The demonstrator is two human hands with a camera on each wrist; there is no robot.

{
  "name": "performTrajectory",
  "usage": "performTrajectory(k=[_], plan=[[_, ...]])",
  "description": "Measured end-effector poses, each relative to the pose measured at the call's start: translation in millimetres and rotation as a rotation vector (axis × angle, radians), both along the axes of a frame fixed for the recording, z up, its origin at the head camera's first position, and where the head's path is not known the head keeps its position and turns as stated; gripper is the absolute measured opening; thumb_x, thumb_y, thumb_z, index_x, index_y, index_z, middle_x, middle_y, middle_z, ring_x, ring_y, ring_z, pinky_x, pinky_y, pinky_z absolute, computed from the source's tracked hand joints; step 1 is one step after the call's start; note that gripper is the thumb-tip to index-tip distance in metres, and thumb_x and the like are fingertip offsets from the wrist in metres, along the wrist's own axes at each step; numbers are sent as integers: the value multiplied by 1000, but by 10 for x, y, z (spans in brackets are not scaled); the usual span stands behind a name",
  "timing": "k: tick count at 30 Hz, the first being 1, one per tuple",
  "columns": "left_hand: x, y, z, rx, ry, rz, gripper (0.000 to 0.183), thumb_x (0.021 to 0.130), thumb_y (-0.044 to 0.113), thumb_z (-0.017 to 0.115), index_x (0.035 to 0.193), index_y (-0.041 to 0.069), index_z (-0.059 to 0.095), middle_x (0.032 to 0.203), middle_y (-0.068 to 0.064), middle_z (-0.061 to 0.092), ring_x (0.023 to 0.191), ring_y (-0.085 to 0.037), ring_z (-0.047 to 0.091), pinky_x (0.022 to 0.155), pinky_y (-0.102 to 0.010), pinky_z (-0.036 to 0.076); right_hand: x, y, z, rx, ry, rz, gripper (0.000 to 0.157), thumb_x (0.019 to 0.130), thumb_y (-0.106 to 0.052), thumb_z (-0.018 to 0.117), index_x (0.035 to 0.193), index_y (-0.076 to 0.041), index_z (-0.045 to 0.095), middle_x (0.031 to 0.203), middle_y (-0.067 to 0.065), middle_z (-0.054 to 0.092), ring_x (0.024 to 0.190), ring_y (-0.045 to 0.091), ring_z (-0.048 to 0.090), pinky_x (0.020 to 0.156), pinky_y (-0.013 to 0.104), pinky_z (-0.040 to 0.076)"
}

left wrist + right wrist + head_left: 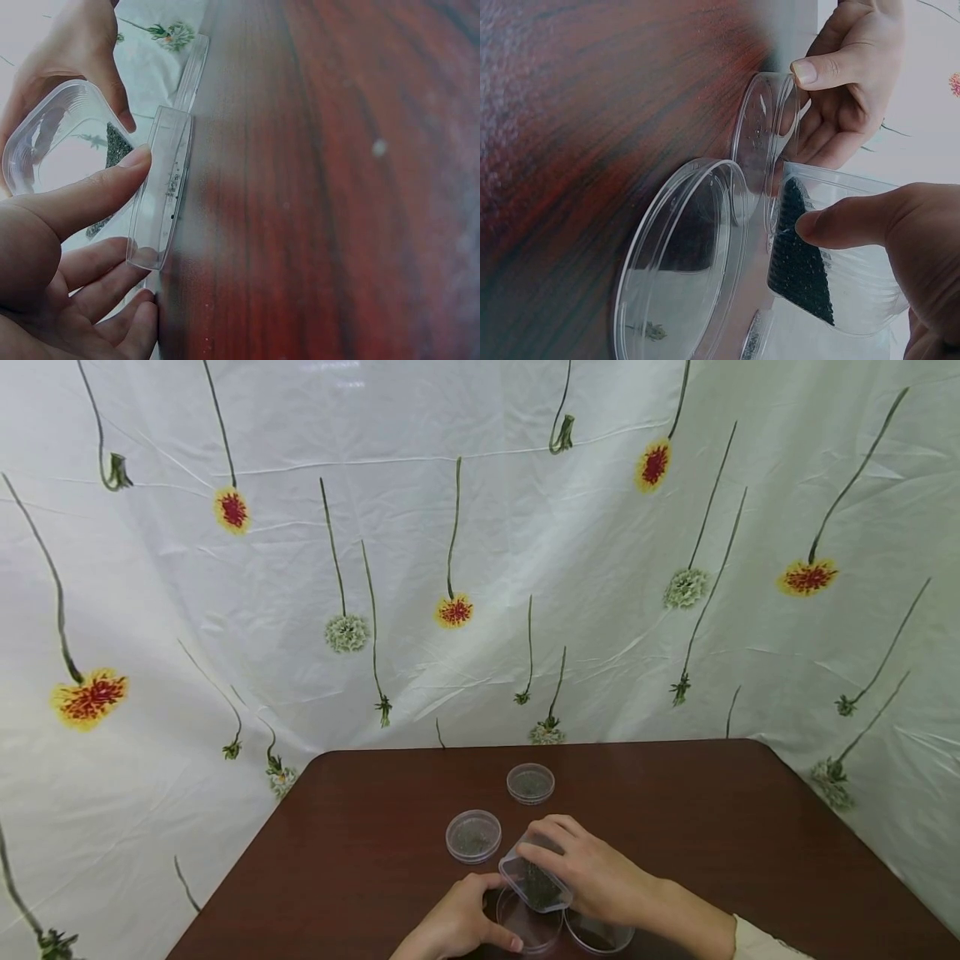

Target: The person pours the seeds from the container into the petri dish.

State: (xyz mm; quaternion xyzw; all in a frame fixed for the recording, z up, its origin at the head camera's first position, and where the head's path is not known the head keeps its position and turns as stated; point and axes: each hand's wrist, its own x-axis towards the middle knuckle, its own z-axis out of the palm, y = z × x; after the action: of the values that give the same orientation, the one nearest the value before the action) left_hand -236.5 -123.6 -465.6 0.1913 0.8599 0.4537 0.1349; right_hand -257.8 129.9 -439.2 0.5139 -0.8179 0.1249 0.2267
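My right hand (596, 870) grips a clear plastic tub (855, 300), tilted over a petri dish (531, 933). Dark granules (801, 259) have gathered along the tub's lower side; their exact kind I cannot tell. With thumb and fingers on opposite sides of its rim, my left hand (463, 917) holds that dish on the table. A few dark specks (174, 184) show inside it in the left wrist view. Right beside it, under my right hand, lies another clear dish piece (634, 300); whether it is a lid or a base I cannot tell.
Farther back on the brown table (360, 860) stand two round clear dishes, the nearer dish (473, 837) and the farther dish (531, 783), both with dark bits inside. A white flower-printed cloth (480, 543) hangs behind and around the table.
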Motion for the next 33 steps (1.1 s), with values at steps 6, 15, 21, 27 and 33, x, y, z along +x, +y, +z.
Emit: performTrajectory(k=[6, 15, 21, 27, 33], plan=[[0, -2, -12, 9, 2, -9, 76, 68, 15, 96, 134, -4, 63, 134, -24, 62, 123, -51, 55, 98, -73, 40, -1, 5, -6, 13, -2, -7, 86, 63, 4, 91, 140, -16, 59, 141, 10, 51, 129, 27, 46, 93, 38, 55], [-2, -3, -11, 10, 8, -9, 76, 68, 15, 97, 134, -3, 64, 136, -23, 61, 124, -49, 54, 100, -74, 39, -9, 7, -3, 14, -8, -3, 88, 62, 4, 91, 140, -17, 58, 141, 10, 51, 130, 28, 46, 93, 39, 55], [-3, 0, -4, 12, 4, -11, 75, 68, 14, 96, 134, -3, 64, 136, -22, 62, 124, -49, 54, 100, -74, 39, -11, 6, -6, 18, -4, -8, 88, 62, 4, 91, 140, -17, 59, 141, 10, 51, 130, 27, 46, 93, 39, 55], [-8, 1, -11, 21, 0, -19, 74, 68, 14, 96, 134, -2, 65, 133, -18, 64, 123, -45, 57, 101, -71, 40, -6, 10, -7, 22, -8, -13, 89, 62, 4, 92, 141, -17, 58, 143, 8, 49, 131, 27, 46, 94, 39, 54], [-13, 2, 0, 18, 1, -15, 73, 69, 11, 96, 134, -2, 64, 135, -20, 63, 123, -46, 57, 101, -71, 40, 0, 12, -2, 21, -11, -13, 90, 61, 4, 92, 142, -17, 58, 143, 8, 49, 132, 27, 45, 94, 39, 54]])
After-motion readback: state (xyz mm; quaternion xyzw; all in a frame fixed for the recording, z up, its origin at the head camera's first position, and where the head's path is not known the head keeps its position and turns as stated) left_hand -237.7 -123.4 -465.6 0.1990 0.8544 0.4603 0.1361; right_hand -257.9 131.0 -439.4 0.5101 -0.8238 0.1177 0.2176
